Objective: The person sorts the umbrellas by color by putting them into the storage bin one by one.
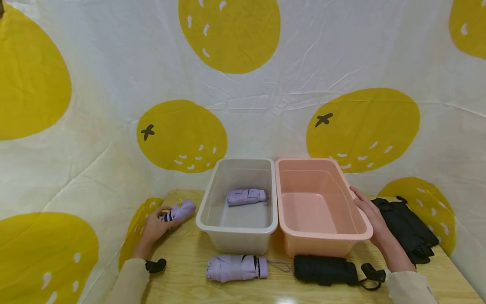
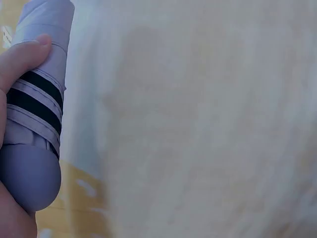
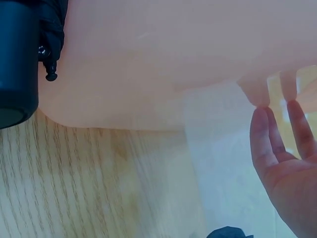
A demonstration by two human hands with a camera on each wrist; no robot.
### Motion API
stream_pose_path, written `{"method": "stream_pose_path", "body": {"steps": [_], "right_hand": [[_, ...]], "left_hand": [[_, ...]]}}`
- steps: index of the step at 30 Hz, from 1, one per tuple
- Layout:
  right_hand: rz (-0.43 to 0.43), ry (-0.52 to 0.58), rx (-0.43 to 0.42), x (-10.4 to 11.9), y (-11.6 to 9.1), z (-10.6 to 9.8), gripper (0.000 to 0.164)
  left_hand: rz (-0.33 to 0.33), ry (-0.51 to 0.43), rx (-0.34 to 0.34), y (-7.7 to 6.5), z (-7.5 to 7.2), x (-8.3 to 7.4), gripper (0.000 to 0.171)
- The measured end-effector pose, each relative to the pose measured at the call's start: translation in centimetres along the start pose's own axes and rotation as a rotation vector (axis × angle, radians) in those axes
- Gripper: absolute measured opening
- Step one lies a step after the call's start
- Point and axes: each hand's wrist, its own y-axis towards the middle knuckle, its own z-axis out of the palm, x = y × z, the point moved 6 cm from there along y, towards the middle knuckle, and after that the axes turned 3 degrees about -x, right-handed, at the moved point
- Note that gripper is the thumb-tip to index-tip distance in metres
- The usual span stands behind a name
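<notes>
My left hand (image 1: 155, 228) grips a folded lilac umbrella (image 1: 184, 210) with dark stripes, left of the grey basin (image 1: 246, 230). In the left wrist view, the thumb lies across the umbrella (image 2: 49, 22), whose rounded end (image 2: 30, 176) points down. My right hand (image 1: 373, 219) touches the right outer side of the pink basin (image 1: 322, 236). Its fingers (image 3: 261, 131) look fairly straight against the basin wall in the right wrist view. Inside the grey basin lies another lilac umbrella (image 1: 246, 197).
In front of the grey basin lies a lilac umbrella (image 1: 236, 268) with a wrist strap. A black folded umbrella (image 1: 322, 270) lies before the pink basin. Right of my right hand is a loosely bundled black umbrella (image 1: 406, 230). A fruit-patterned cloth (image 1: 265, 122) hangs behind the wooden table (image 1: 182, 270).
</notes>
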Motion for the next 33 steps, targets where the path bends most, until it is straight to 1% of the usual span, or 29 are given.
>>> {"method": "stream_pose_path", "body": {"steps": [3, 5, 7, 9, 13, 15, 18, 21, 27, 30, 33], "right_hand": [[-0.004, 0.014, -0.003, -0.1, 0.1, -0.1, 0.058], [-0.006, 0.016, -0.009, -0.1, -0.1, -0.3, 0.057], [-0.008, 0.015, -0.013, 0.0, -0.2, -0.4, 0.057], [-0.009, 0.009, -0.015, -0.1, -0.2, -0.5, 0.058], [-0.004, -0.009, -0.022, -0.1, 0.0, -0.5, 0.059], [0.001, -0.017, -0.03, -0.2, 0.2, -0.5, 0.059], [0.008, -0.015, -0.041, -0.2, 0.4, -0.5, 0.059], [0.012, -0.02, -0.046, -0.3, 0.4, -0.5, 0.059], [0.001, -0.048, -0.046, -0.3, 0.5, -0.4, 0.06], [-0.005, -0.068, -0.046, -0.2, 0.4, -0.4, 0.059], [-0.001, -0.087, -0.048, 0.0, 0.3, -0.5, 0.058]], "left_hand": [[0.02, -0.013, -0.003, 0.5, -0.8, -1.1, 0.06], [0.045, -0.004, 0.01, 0.9, -1.3, -2.2, 0.059], [0.074, 0.014, 0.024, 1.3, -1.7, -3.4, 0.058], [0.089, 0.005, 0.029, 1.6, -2.2, -4.5, 0.057], [0.142, 0.003, 0.029, 2.1, -3.0, -6.8, 0.053], [0.17, 0.018, 0.027, 2.5, -3.3, -7.8, 0.053], [0.213, 0.031, 0.043, 3.3, -3.5, -9.6, 0.052], [0.239, 0.016, 0.066, 4.2, -3.5, -11.6, 0.053], [0.282, 0.011, 0.112, 5.4, -3.3, -16.2, 0.056], [0.304, -0.005, 0.14, 5.9, -2.7, -18.3, 0.055], [0.308, -0.021, 0.184, 6.3, -1.5, -20.2, 0.056]]}}
